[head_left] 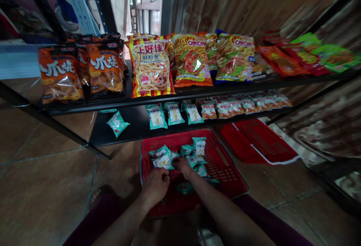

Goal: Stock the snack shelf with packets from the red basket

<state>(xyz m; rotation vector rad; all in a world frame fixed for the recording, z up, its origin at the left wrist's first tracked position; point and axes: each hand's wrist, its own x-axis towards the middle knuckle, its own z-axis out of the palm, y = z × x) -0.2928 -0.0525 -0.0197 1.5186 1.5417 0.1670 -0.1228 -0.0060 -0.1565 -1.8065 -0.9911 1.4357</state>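
Observation:
A red plastic basket (225, 191) stands on the floor between my knees, with several small teal snack packets (194, 159) inside. Over its left part is my left hand (158, 181), fingers curled in, at the near edge of a teal and white packet (163, 160). My right hand (182, 164) reaches into the middle of the basket, fingers pointing left beside the same packets; its fingertips are dim, and what they grip is hidden. On the lower black shelf (132, 133), three teal packets (156, 116) stand in a row and another (117, 123) lies tilted at the left.
Orange and white packets (225, 107) line the lower shelf's right part. Larger snack bags (150, 67) fill the upper shelf (113, 101) above the basket. A second red basket (256, 141) with a white handle sits at the right. Black shelf posts slant down both sides.

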